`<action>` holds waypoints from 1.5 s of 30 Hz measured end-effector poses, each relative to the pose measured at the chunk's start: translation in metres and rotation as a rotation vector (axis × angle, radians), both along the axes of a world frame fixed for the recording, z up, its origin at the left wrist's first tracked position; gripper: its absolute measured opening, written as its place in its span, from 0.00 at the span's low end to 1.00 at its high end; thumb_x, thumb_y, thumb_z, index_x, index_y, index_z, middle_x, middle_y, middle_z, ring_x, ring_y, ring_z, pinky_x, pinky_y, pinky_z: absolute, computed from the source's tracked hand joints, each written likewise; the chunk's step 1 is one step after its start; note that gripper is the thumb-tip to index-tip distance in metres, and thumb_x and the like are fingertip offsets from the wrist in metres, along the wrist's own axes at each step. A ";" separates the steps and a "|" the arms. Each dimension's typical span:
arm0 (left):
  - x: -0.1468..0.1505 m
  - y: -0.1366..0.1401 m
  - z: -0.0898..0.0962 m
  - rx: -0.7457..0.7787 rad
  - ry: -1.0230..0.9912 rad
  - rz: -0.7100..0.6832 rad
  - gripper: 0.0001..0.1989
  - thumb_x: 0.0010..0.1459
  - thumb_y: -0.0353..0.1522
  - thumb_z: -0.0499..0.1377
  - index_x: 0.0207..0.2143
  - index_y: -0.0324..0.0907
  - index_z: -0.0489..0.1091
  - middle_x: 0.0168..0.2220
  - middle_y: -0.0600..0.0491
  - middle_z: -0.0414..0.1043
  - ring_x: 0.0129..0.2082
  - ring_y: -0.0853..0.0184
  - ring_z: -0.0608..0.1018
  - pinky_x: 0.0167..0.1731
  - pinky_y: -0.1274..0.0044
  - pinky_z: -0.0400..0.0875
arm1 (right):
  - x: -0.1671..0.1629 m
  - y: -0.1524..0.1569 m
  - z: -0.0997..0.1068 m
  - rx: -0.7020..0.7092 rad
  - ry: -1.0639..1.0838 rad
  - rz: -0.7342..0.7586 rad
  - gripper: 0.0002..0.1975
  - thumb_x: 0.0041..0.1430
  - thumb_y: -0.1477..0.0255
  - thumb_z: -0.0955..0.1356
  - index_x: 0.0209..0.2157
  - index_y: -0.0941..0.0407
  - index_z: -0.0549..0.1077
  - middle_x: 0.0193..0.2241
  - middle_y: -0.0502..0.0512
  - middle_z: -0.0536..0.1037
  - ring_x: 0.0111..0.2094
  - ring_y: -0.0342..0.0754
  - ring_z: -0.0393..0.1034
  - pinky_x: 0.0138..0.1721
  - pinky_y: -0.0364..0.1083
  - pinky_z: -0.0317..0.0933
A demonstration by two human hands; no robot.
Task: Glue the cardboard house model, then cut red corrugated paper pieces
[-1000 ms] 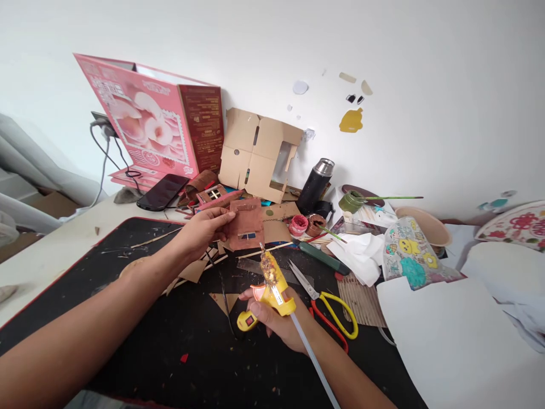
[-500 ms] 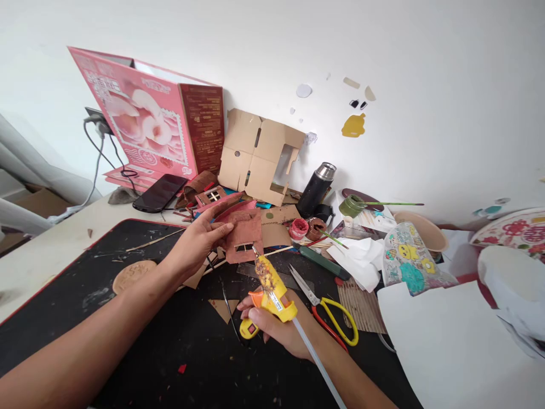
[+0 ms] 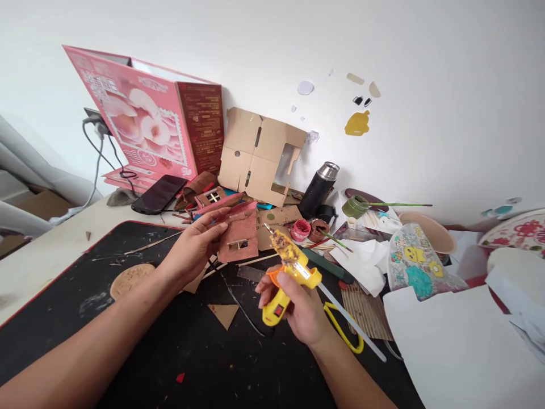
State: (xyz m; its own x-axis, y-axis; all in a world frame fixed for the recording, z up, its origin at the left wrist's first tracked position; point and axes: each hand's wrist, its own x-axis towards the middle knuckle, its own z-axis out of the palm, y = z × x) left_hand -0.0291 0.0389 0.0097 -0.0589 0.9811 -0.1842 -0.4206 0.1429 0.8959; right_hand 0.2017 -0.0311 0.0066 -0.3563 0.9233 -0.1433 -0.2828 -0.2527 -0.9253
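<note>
My left hand (image 3: 199, 245) grips the left edge of a reddish-brown painted cardboard panel (image 3: 246, 228). A small window opening with thin pale bars is set low in this panel. In my right hand (image 3: 300, 309) is a yellow glue gun (image 3: 293, 262), smeared brown near its tip, with my fingers closed around its handle by the orange trigger. The nozzle points up and left, just right of the panel and apart from it. A long translucent glue stick (image 3: 351, 322) sticks out of the gun's back. Yellow-handled scissors (image 3: 347, 335) lie partly hidden behind my right wrist.
Behind stand a pink box (image 3: 149, 125), a cut cardboard sheet (image 3: 261, 150) and a black thermos (image 3: 318, 187). Open paint jars (image 3: 300, 229), a green cutter (image 3: 326, 264) and white tissue (image 3: 361, 258) lie to the right. A phone (image 3: 158, 193) rests at left.
My right hand has moved the glue gun right and slightly up, so its nozzle has left the panel's window area. The panel has shifted slightly left in my left hand.
</note>
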 end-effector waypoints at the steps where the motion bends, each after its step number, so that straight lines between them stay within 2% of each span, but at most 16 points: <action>1: 0.000 0.000 0.001 0.005 -0.010 0.001 0.25 0.55 0.33 0.73 0.57 0.46 0.78 0.55 0.45 0.84 0.44 0.58 0.87 0.36 0.72 0.84 | -0.001 0.000 -0.003 -0.007 0.023 -0.029 0.31 0.58 0.40 0.75 0.36 0.57 0.81 0.29 0.55 0.81 0.26 0.44 0.74 0.22 0.39 0.60; 4: 0.000 -0.001 0.005 0.041 -0.032 0.020 0.23 0.57 0.32 0.72 0.56 0.44 0.79 0.54 0.44 0.85 0.44 0.58 0.87 0.38 0.73 0.84 | -0.002 -0.003 -0.010 -0.004 -0.011 0.027 0.32 0.58 0.39 0.75 0.35 0.57 0.79 0.29 0.55 0.81 0.25 0.44 0.73 0.25 0.41 0.65; 7: 0.002 -0.003 0.008 0.071 -0.034 0.036 0.22 0.59 0.31 0.71 0.56 0.43 0.80 0.52 0.45 0.86 0.45 0.60 0.87 0.40 0.75 0.84 | 0.000 -0.007 -0.012 0.041 -0.092 0.106 0.33 0.60 0.38 0.73 0.39 0.57 0.81 0.29 0.56 0.81 0.26 0.45 0.72 0.23 0.40 0.61; 10: 0.003 -0.004 0.008 0.090 -0.026 0.039 0.22 0.59 0.31 0.71 0.57 0.44 0.79 0.54 0.45 0.85 0.47 0.58 0.87 0.40 0.75 0.85 | 0.004 -0.009 -0.011 0.067 -0.144 0.123 0.33 0.64 0.39 0.71 0.47 0.56 0.82 0.27 0.53 0.79 0.24 0.43 0.67 0.21 0.39 0.58; 14: 0.004 -0.004 0.005 0.075 -0.022 0.076 0.22 0.56 0.31 0.72 0.54 0.45 0.79 0.48 0.47 0.86 0.41 0.60 0.87 0.36 0.75 0.84 | 0.008 -0.011 -0.013 0.143 -0.183 0.075 0.30 0.67 0.41 0.70 0.49 0.55 0.82 0.27 0.53 0.79 0.25 0.44 0.68 0.23 0.40 0.60; 18: 0.006 -0.003 0.002 0.065 -0.012 0.092 0.22 0.51 0.33 0.75 0.49 0.45 0.78 0.40 0.51 0.85 0.34 0.63 0.84 0.31 0.76 0.81 | 0.007 -0.010 -0.017 0.243 -0.191 -0.032 0.28 0.69 0.43 0.70 0.43 0.55 0.81 0.30 0.55 0.82 0.28 0.46 0.73 0.31 0.44 0.67; 22: 0.009 -0.002 -0.002 0.066 0.032 0.096 0.24 0.48 0.37 0.77 0.47 0.44 0.79 0.37 0.53 0.83 0.32 0.65 0.82 0.28 0.78 0.78 | 0.003 -0.008 -0.017 0.229 -0.214 -0.071 0.29 0.69 0.42 0.69 0.43 0.56 0.81 0.27 0.55 0.81 0.26 0.47 0.72 0.28 0.44 0.65; 25: 0.010 -0.002 -0.004 0.056 0.053 0.071 0.26 0.47 0.39 0.77 0.48 0.43 0.79 0.37 0.53 0.82 0.31 0.66 0.81 0.27 0.78 0.76 | -0.001 -0.005 -0.013 0.230 -0.237 -0.097 0.30 0.68 0.42 0.70 0.43 0.57 0.81 0.24 0.53 0.80 0.24 0.46 0.71 0.28 0.44 0.65; 30: 0.011 -0.002 -0.004 0.032 0.007 0.047 0.25 0.46 0.39 0.77 0.46 0.42 0.79 0.40 0.51 0.84 0.35 0.64 0.83 0.31 0.75 0.80 | -0.004 0.000 -0.005 0.241 -0.274 -0.156 0.30 0.67 0.42 0.70 0.37 0.57 0.81 0.22 0.53 0.78 0.23 0.46 0.71 0.31 0.45 0.67; 37: 0.012 -0.003 -0.001 0.033 -0.023 0.036 0.26 0.45 0.40 0.77 0.47 0.43 0.78 0.41 0.51 0.84 0.35 0.62 0.84 0.31 0.74 0.81 | -0.002 0.003 0.014 0.243 -0.437 -0.133 0.32 0.67 0.40 0.68 0.37 0.57 0.81 0.21 0.52 0.76 0.21 0.46 0.70 0.26 0.44 0.66; 45: 0.009 -0.006 0.000 0.062 0.079 -0.008 0.29 0.48 0.46 0.75 0.49 0.43 0.77 0.45 0.48 0.84 0.35 0.60 0.84 0.29 0.73 0.78 | -0.005 0.011 0.037 0.252 -0.500 -0.122 0.32 0.66 0.40 0.68 0.33 0.57 0.80 0.18 0.51 0.74 0.21 0.47 0.70 0.27 0.45 0.66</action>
